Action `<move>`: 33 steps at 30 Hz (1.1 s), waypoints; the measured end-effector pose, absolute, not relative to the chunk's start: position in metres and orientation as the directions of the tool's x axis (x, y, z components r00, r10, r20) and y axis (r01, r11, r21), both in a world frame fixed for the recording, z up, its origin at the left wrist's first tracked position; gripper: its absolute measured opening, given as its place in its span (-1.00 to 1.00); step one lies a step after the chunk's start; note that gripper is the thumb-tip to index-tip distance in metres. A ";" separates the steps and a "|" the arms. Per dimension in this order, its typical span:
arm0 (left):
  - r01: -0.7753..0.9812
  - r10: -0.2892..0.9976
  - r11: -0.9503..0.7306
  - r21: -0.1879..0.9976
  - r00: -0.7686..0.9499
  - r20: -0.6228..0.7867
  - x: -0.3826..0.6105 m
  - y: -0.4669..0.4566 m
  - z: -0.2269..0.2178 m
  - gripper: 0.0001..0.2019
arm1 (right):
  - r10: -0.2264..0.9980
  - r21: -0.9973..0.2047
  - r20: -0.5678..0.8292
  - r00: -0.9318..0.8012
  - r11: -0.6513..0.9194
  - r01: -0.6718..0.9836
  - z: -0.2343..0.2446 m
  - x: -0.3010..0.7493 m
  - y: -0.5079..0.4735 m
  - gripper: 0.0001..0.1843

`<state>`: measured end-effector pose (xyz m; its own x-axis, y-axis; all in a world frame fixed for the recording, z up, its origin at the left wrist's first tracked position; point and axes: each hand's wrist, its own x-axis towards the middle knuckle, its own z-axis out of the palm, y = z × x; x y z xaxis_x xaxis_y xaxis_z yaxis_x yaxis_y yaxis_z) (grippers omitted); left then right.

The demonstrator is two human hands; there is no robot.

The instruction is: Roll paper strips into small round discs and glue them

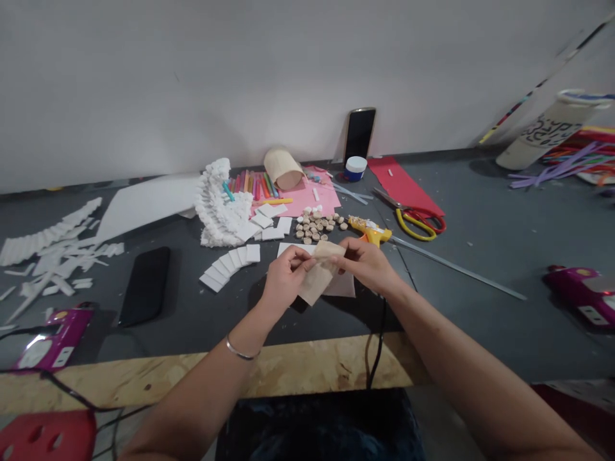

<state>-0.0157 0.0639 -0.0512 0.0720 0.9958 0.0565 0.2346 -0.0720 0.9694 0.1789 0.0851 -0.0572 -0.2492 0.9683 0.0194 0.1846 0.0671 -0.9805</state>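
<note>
Both hands hold a thin tan strip of wood veneer (318,276) above the grey table (480,237). My left hand (283,282) pinches its left edge with closed fingers. Gripping the upper right end of the strip is my right hand (368,262), fingers also closed. Just beyond the hands lie a yellow glue gun (369,229), a pile of small round wood slices (319,227) and a row of white foam squares (229,264).
A black phone (145,285) lies flat at left, another phone (359,134) leans on the wall. Red-and-yellow scissors (419,221), a long metal ruler (456,267), pink paper (307,198), a white ruffled foam piece (218,205), foam scraps (52,256) and purple devices (579,294) lie around.
</note>
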 end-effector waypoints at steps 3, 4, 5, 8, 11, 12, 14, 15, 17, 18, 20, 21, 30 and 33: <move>0.196 0.996 -0.057 0.979 0.072 0.043 -0.014 0.062 -0.052 -0.80 | 0.974 -0.992 0.029 -0.225 0.057 0.115 -0.054 0.178 0.085 -0.56; 0.184 0.997 -0.047 0.982 0.070 0.035 -0.014 0.062 -0.052 -0.79 | 0.974 -0.994 0.035 -0.222 0.057 0.095 -0.054 0.178 0.085 -0.57; 0.169 0.997 -0.035 0.985 0.070 0.023 -0.013 0.061 -0.052 -0.78 | 0.976 -0.996 0.046 -0.211 0.060 0.064 -0.054 0.177 0.086 -0.58; 0.103 0.999 0.010 0.995 0.042 -0.014 -0.012 0.060 -0.053 -0.72 | 0.986 -0.996 0.045 -0.163 0.031 -0.088 -0.057 0.174 0.087 -0.52; 0.046 0.999 0.021 0.999 -0.033 -0.019 -0.012 0.060 -0.052 -0.62 | 0.970 -0.983 -0.041 -0.238 -0.082 -0.162 -0.059 0.166 0.083 -0.34; 0.045 0.998 0.016 0.999 -0.057 -0.013 -0.012 0.060 -0.052 -0.60 | 0.952 -0.983 -0.066 -0.298 -0.114 -0.145 -0.060 0.162 0.082 -0.36; 0.062 0.997 0.002 0.998 -0.082 0.003 -0.012 0.060 -0.051 -0.58 | 0.920 -0.986 -0.084 -0.384 -0.132 -0.099 -0.060 0.157 0.078 -0.42; 0.069 0.996 -0.006 0.998 -0.085 0.012 -0.012 0.060 -0.051 -0.58 | 0.914 -0.989 -0.084 -0.397 -0.124 -0.076 -0.060 0.156 0.076 -0.44; 0.062 0.997 -0.017 0.998 -0.076 0.022 -0.011 0.059 -0.051 -0.59 | 0.926 -0.994 -0.082 -0.369 -0.102 -0.033 -0.060 0.155 0.075 -0.52; 0.047 0.998 -0.016 0.999 -0.065 0.019 -0.011 0.058 -0.052 -0.59 | 0.936 -0.996 -0.083 -0.343 -0.093 -0.014 -0.061 0.156 0.075 -0.56; 0.020 0.999 -0.008 1.000 -0.043 0.009 -0.010 0.056 -0.052 -0.58 | 0.947 -0.996 -0.084 -0.311 -0.083 0.016 -0.061 0.159 0.076 -0.61; 0.018 0.999 -0.007 1.000 -0.035 0.007 -0.009 0.056 -0.052 -0.57 | 0.949 -0.997 -0.082 -0.306 -0.077 0.026 -0.061 0.160 0.076 -0.62; -0.077 1.000 0.025 0.997 -0.007 -0.025 -0.007 0.055 -0.049 -0.48 | 0.932 -0.982 0.017 -0.362 0.084 0.169 -0.063 0.161 0.077 -0.64; -0.075 1.000 0.025 0.997 0.005 -0.025 -0.006 0.056 -0.049 -0.58 | 0.918 -0.959 0.037 -0.395 0.145 0.245 -0.065 0.162 0.076 -0.67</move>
<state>-0.0065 0.0557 -0.0487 0.0052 0.9997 -0.0245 -0.0755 0.0249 0.9968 0.1618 0.0760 -0.0645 -0.3948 0.9180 0.0375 0.2454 0.1447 -0.9586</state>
